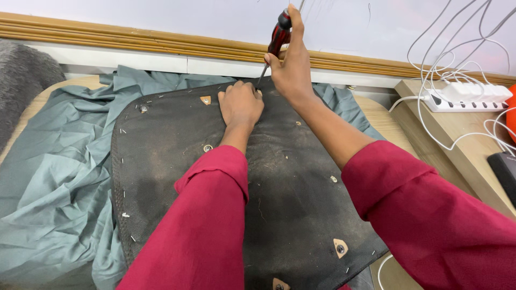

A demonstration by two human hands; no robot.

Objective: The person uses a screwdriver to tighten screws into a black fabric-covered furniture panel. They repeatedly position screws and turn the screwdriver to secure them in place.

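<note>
A makeshift upholstery workspace: stapled seat panel [242,177], grey-green cloth [54,177], power strip [465,96] on wooden tables.

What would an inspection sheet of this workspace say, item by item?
Surface: wooden table, mostly draped in grey-green cloth.
Job's things: black fabric-covered panel lying flat, staples along its edges, metal fittings showing; red-and-black screwdriver, tip at the panel's far edge.
Clutter: loose staples on the panel.
Grips: right hand closed round the screwdriver handle; left hand fisted, pressing on the panel beside the tip.
Cables: white power strip with tangled white leads, on a side shelf.
Surroundings: pale wall, wooden moulding, grey furry thing at left.
</note>
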